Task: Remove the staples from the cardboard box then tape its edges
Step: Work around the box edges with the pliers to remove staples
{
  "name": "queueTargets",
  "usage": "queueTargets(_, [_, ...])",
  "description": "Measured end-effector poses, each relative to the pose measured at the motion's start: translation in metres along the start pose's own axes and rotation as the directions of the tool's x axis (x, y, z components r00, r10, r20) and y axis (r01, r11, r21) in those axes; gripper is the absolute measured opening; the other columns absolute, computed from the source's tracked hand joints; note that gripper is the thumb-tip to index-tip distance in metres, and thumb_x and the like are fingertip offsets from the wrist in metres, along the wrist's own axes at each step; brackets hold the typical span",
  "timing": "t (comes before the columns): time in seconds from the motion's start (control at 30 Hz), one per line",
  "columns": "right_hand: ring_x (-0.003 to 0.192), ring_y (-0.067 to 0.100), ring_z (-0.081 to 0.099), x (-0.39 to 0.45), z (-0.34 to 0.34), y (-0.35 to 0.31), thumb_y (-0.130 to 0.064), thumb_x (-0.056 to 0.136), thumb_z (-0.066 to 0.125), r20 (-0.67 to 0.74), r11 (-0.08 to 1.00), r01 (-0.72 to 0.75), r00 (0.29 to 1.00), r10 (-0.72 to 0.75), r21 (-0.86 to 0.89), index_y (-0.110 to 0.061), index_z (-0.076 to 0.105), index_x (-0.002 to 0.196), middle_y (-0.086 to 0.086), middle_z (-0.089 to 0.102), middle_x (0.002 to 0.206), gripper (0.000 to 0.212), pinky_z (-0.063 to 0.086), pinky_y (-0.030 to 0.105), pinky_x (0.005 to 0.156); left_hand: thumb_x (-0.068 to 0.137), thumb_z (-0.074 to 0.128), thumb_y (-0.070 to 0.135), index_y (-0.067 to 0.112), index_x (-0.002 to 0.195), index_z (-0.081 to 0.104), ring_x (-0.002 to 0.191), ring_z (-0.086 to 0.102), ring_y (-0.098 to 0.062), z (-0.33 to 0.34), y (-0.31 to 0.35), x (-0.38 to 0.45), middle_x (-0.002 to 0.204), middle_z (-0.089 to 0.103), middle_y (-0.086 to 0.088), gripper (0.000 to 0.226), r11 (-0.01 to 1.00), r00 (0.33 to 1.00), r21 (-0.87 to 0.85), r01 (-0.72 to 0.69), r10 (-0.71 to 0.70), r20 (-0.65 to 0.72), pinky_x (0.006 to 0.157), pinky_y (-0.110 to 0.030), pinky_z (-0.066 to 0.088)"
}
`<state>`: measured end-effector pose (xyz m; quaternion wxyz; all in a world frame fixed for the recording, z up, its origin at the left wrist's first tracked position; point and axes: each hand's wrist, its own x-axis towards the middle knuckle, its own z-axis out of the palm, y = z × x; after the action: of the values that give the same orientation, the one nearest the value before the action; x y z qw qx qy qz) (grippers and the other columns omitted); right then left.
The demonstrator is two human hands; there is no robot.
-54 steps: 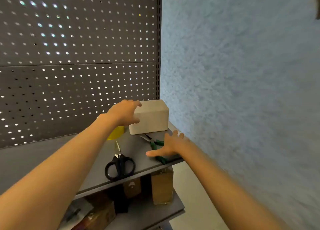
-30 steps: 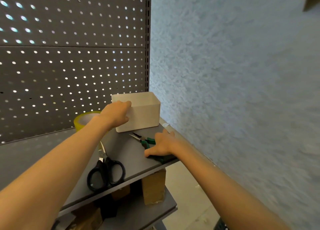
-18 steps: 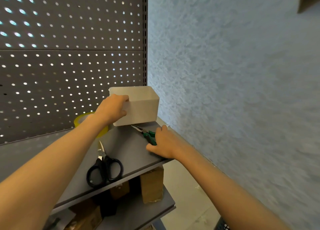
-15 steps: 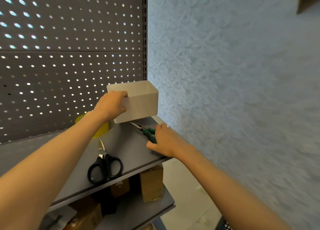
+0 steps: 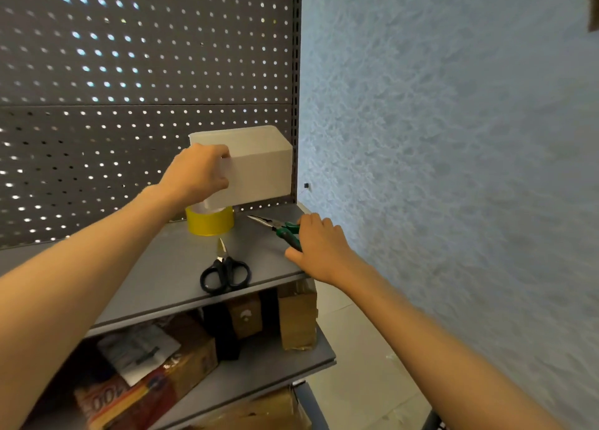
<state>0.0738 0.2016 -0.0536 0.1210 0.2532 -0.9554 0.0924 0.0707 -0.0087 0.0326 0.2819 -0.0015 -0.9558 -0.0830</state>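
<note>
While the left hand [image 5: 197, 177] grips the raised white box [image 5: 256, 167] by one corner, it could tip; the right hand [image 5: 319, 248] closes on green-handled pliers [image 5: 282, 230].

Two bare forearms reach in from the near edge. The left hand [image 5: 197, 173] and right hand [image 5: 319, 246] wear no gloves, rings or watch, and no sleeve shows on either arm up to the frame's edge.
</note>
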Motion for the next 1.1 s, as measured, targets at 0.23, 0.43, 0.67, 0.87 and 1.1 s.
queueTargets(0.23, [0.113,0.031,0.043,-0.022,-0.012,-0.041,-0.040,0.091,0.051,-0.112,0.992,0.105,0.989,-0.097,0.067,-0.007,0.040,0.125,0.013,0.046,0.126,0.049,0.036,0.041,0.092,0.075,0.064,0.006,0.005,0.106,0.059,0.082,0.052,-0.037,-0.042,-0.012,-0.061,0.095,0.061,-0.021,0.031,0.992,0.994,0.063,0.107,-0.104,-0.042,0.068,-0.039,0.043])
queueTargets(0.43, [0.106,0.029,0.047,-0.045,-0.012,-0.087,-0.035,0.090,0.053,-0.183,0.956,0.262,0.954,-0.237,0.133,-0.009,0.043,0.120,0.009,0.051,0.118,0.041,0.038,0.038,0.082,0.075,0.067,0.007,0.005,0.108,0.059,0.075,0.044,-0.029,-0.081,-0.034,-0.126,0.099,0.062,-0.022,0.034,0.963,0.971,0.131,0.234,-0.225,-0.079,0.066,-0.035,0.039])
queueTargets(0.67, [0.108,0.025,0.046,-0.063,-0.009,-0.154,-0.039,0.089,0.052,-0.208,0.896,0.441,0.882,-0.424,0.043,-0.011,0.041,0.123,0.006,0.049,0.120,0.045,0.036,0.034,0.083,0.075,0.061,0.007,0.004,0.108,0.058,0.079,0.053,-0.037,-0.125,-0.071,-0.192,0.095,0.061,-0.024,0.033,0.907,0.934,0.226,0.356,-0.344,-0.093,0.066,-0.037,0.041])
queueTargets(0.87, [0.109,0.026,0.045,-0.066,-0.016,-0.220,-0.039,0.088,0.054,-0.237,0.851,0.525,0.828,-0.508,0.010,-0.011,0.041,0.122,0.005,0.049,0.120,0.047,0.036,0.037,0.089,0.077,0.064,0.008,0.006,0.108,0.057,0.090,0.057,-0.040,-0.170,-0.117,-0.237,0.103,0.062,-0.023,0.032,0.884,0.913,0.233,0.406,-0.378,-0.155,0.074,-0.043,0.048])
queueTargets(1.1, [0.105,0.025,0.044,-0.070,-0.015,-0.322,-0.030,0.084,0.056,-0.227,0.819,0.562,0.818,-0.529,0.118,-0.011,0.042,0.119,0.005,0.048,0.118,0.043,0.034,0.037,0.088,0.079,0.066,0.009,0.008,0.111,0.056,0.091,0.058,-0.034,-0.230,-0.178,-0.291,0.109,0.061,-0.020,0.033,0.861,0.889,0.238,0.450,-0.407,-0.210,0.077,-0.044,0.051])
